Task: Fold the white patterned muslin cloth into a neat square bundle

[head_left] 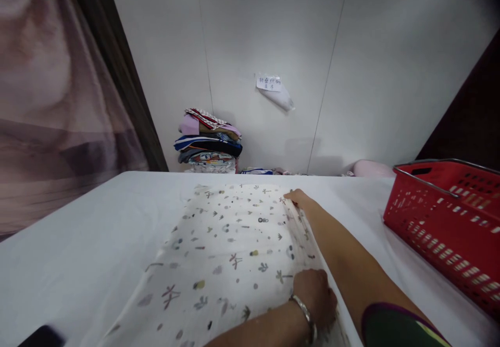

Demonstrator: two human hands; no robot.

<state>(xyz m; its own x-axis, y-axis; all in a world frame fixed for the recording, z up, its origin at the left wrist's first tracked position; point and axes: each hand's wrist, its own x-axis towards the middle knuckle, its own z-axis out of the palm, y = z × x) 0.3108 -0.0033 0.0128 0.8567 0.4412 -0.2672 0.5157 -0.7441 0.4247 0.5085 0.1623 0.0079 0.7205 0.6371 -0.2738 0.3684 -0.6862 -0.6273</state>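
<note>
A white cloth printed with small plants and shapes lies spread on the white table. Its right side shows a narrow folded strip. My right hand grips the far right corner, fingers closed on the fabric. Nearer to me, my left hand, with a silver bracelet on the wrist, is closed on the same right edge; its fingertips are partly hidden.
A red basket with a metal handle stands at the right. Folded clothes are stacked beyond the far table edge. A dark object lies at the lower left. A curtain hangs at the left.
</note>
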